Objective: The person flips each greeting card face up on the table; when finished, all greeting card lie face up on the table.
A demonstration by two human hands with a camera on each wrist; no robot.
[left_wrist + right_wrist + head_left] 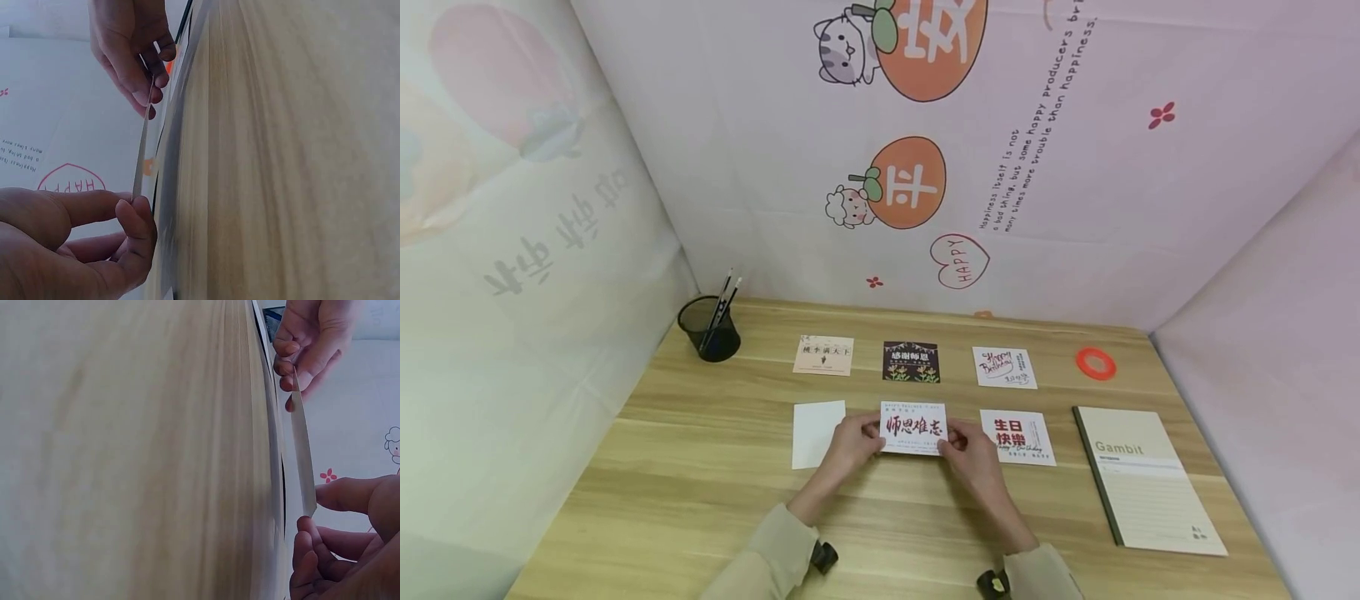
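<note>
A white card with red Chinese lettering (913,427) is held by its two side edges in the head view. My left hand (852,443) pinches its left edge between thumb and fingers, and my right hand (967,451) pinches the right edge. Both wrist views show the card (143,147) nearly edge-on, raised off the tabletop. To the left lies a blank white card (817,435), partly behind the left hand. A birthday card with red characters (1018,437) lies by the right hand, which covers part of its left side.
Behind the hands lie a beige card (823,356), a black card (911,362) and a white "Happy Birthday" card (1004,367). A black mesh pen holder (710,327) stands back left. A red tape ring (1096,364) and a Gambit notebook (1150,479) lie right. Printed cloth walls surround the wooden table (700,500).
</note>
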